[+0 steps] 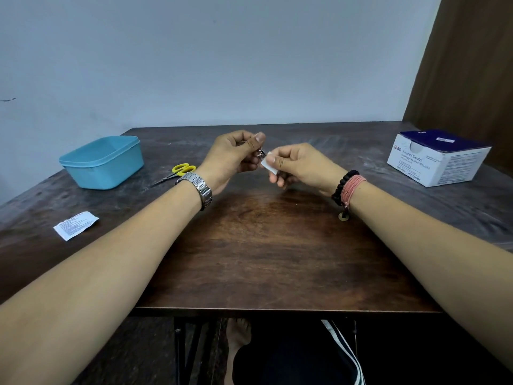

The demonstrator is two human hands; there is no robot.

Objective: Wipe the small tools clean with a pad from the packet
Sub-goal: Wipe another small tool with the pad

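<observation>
From the head view, the left hand [236, 155] grips a small metal tool [261, 155] above the middle of the table [263, 245], fingers curled round it so only a shiny tip shows. The right hand [294, 165] pinches a white pad [268, 165] just right of that tip, touching or nearly so. The likely risk: the tool, held by so little, could slip under the wiping pressure and drop. Scissors [177, 172] lie at far left beside a blue tub [102, 162]; an open packet [75, 225] lies near left; the swab box [438, 158] sits far right.
</observation>
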